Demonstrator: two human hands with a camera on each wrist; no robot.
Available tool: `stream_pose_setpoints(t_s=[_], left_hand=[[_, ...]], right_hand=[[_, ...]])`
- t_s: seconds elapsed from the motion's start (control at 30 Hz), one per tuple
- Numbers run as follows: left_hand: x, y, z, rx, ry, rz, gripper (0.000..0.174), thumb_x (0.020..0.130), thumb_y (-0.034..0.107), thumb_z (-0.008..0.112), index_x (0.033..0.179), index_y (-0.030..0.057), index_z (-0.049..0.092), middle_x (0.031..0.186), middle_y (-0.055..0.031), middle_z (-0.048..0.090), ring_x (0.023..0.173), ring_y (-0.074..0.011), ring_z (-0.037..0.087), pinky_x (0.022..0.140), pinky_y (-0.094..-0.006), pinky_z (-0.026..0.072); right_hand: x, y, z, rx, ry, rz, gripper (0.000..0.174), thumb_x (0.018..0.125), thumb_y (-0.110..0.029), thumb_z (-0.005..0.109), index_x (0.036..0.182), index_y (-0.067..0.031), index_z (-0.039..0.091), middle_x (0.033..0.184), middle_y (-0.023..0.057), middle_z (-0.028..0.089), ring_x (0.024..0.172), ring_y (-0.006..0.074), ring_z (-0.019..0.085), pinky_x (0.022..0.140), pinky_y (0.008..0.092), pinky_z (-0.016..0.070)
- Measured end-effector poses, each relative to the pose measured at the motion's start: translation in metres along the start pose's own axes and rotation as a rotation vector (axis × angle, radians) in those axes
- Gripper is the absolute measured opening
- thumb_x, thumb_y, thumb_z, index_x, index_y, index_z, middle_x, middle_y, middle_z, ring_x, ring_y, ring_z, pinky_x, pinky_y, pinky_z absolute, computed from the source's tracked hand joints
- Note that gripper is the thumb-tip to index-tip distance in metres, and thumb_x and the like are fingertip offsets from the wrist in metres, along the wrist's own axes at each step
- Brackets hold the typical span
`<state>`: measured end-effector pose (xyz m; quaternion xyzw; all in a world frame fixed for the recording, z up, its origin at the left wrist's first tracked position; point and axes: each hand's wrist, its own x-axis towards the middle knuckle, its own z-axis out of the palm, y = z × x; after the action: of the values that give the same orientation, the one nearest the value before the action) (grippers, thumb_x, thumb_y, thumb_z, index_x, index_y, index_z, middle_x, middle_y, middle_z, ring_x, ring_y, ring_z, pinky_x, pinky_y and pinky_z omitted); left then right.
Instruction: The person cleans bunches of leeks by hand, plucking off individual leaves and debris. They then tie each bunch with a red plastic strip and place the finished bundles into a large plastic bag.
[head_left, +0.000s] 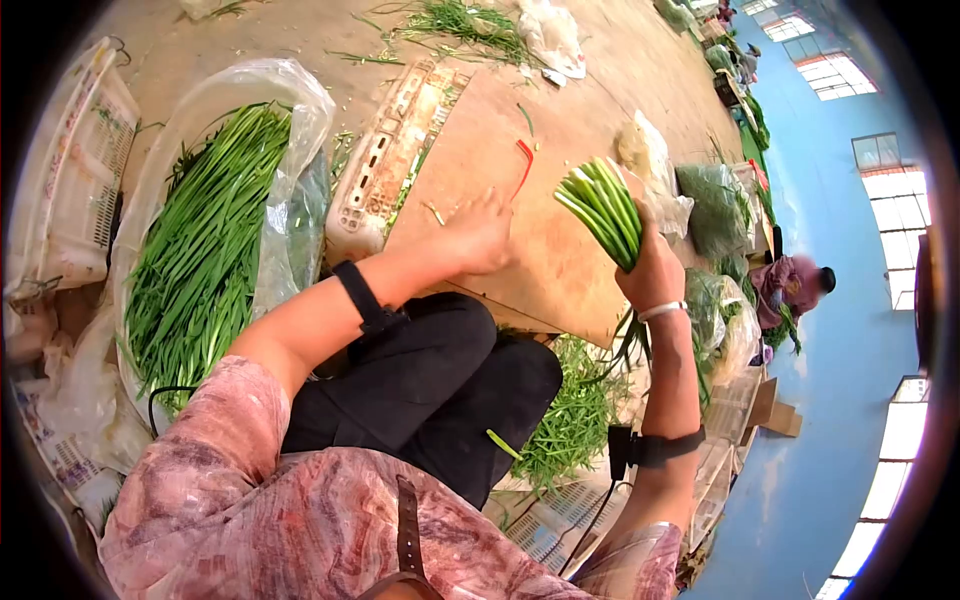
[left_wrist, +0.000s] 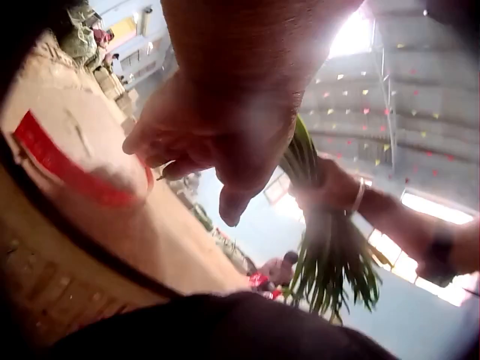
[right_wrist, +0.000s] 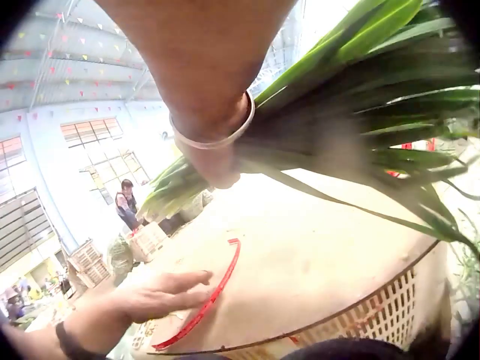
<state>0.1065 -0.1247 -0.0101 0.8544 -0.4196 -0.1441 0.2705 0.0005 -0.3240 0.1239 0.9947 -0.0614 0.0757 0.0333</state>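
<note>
My right hand (head_left: 655, 268) grips a bunch of garlic chives (head_left: 605, 205), raised over the right side of a tan board (head_left: 455, 165). Pale stalk ends point up and away in the head view. Long dark leaves (right_wrist: 375, 112) fan out on the other side of the fist in the right wrist view. Low over the board, my left hand (head_left: 480, 235) has its fingers extended in the right wrist view. A thin red strip (right_wrist: 217, 292) lies curved on the board right at those fingertips. In the left wrist view the strip (left_wrist: 67, 169) looks wide and bent.
To the left, a clear plastic bag (head_left: 305, 90) holds many loose green leaves (head_left: 205, 230). A dirty white crate (head_left: 375, 165) shows beside the board. Green trimmings (head_left: 575, 405) lie by my knees. Further right are stuffed bags (head_left: 715, 205) and a person (head_left: 790, 290) near the blue wall.
</note>
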Motion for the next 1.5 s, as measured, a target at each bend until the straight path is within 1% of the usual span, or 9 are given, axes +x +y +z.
stream_pose_setpoints(t_s=[0.17,0.47,0.73,0.9,1.13,1.23,1.37,1.43,1.5], left_hand=[[0.0,0.019,0.04,0.134,-0.147,-0.144,0.091,0.082,0.052,0.051,0.14,-0.0076,0.015,0.147,-0.0282,0.009,0.138,-0.0406,0.002,0.109,-0.056,0.0011],[0.01,0.049,0.043,0.055,-0.132,-0.366,0.086,0.085,0.053,0.045,0.141,-0.0055,0.018,0.15,-0.0207,0.01,0.138,-0.0381,-0.002,0.106,-0.0598,-0.006],[0.009,0.034,0.064,-0.069,0.156,-0.292,0.089,0.082,0.05,0.053,0.138,-0.0096,0.018,0.146,-0.0266,0.011,0.138,-0.0407,0.001,0.107,-0.0595,-0.0005],[0.01,0.017,0.076,-0.54,0.772,-0.199,0.037,0.073,0.02,0.067,0.105,0.0019,0.058,0.119,-0.0217,0.05,0.114,-0.0347,0.046,0.102,-0.0447,0.0282],[-0.014,0.017,0.042,-0.339,0.663,-0.135,0.028,0.071,0.014,0.065,0.096,0.0013,0.062,0.107,-0.0186,0.054,0.098,-0.0331,0.054,0.087,-0.0376,0.0434],[-0.013,0.001,0.044,-0.344,0.415,0.019,0.02,0.069,0.009,0.064,0.088,0.0017,0.061,0.092,-0.0166,0.057,0.091,-0.0344,0.054,0.081,-0.0414,0.0434],[-0.009,-0.008,0.06,-0.401,0.506,0.114,0.019,0.067,0.005,0.064,0.086,0.0014,0.06,0.09,-0.0159,0.056,0.088,-0.0346,0.053,0.079,-0.0414,0.0434],[-0.011,-0.006,0.058,-0.501,0.5,0.189,0.022,0.068,0.003,0.064,0.089,0.0017,0.059,0.092,-0.0153,0.057,0.088,-0.0335,0.054,0.078,-0.0406,0.0433],[-0.011,-0.009,0.039,-0.582,0.617,0.171,0.022,0.069,0.003,0.064,0.091,0.0021,0.06,0.094,-0.0146,0.058,0.089,-0.0324,0.054,0.079,-0.0397,0.0434]], right_hand=[[0.043,-0.029,0.046,-0.067,-0.28,-0.044,0.08,0.068,-0.005,0.061,0.138,-0.0211,0.025,0.089,0.0235,0.06,0.078,0.0408,0.061,0.066,0.047,0.049],[0.086,-0.068,0.092,-0.09,-0.272,-0.297,0.072,0.075,-0.005,0.054,0.14,-0.02,0.026,0.09,0.02,0.059,0.076,0.0372,0.062,0.065,0.0464,0.0503],[0.106,-0.064,0.126,-0.093,-0.351,-0.251,0.096,0.064,-0.009,0.07,0.143,-0.0226,0.017,0.123,0.019,0.045,0.11,0.0388,0.05,0.091,0.0475,0.0413],[0.103,-0.057,0.128,-0.001,-0.306,-0.244,0.1,0.061,-0.016,0.075,0.143,-0.0197,0.018,0.125,0.0195,0.046,0.11,0.0383,0.05,0.089,0.0505,0.0417],[0.087,-0.067,0.145,-0.079,-0.075,-0.21,0.075,0.073,-0.021,0.066,0.139,-0.019,0.031,0.115,0.0206,0.053,0.102,0.0361,0.055,0.084,0.0473,0.0435],[0.087,-0.069,0.146,-0.107,-0.169,-0.145,0.083,0.068,-0.025,0.072,0.139,-0.0219,0.03,0.112,0.0172,0.055,0.102,0.0347,0.055,0.083,0.0489,0.0437],[0.087,-0.068,0.149,-0.159,-0.171,-0.14,0.082,0.068,-0.024,0.071,0.139,-0.0222,0.03,0.107,0.0177,0.056,0.1,0.0349,0.055,0.082,0.0482,0.0441],[0.087,-0.071,0.147,-0.134,-0.171,-0.121,0.055,0.085,-0.014,0.045,0.138,-0.0206,0.033,0.107,0.0179,0.056,0.098,0.0339,0.056,0.079,0.0482,0.0435],[0.085,-0.069,0.151,-0.114,-0.118,-0.142,0.055,0.084,-0.013,0.045,0.138,-0.0207,0.033,0.108,0.0181,0.055,0.098,0.034,0.056,0.079,0.0483,0.0434]])
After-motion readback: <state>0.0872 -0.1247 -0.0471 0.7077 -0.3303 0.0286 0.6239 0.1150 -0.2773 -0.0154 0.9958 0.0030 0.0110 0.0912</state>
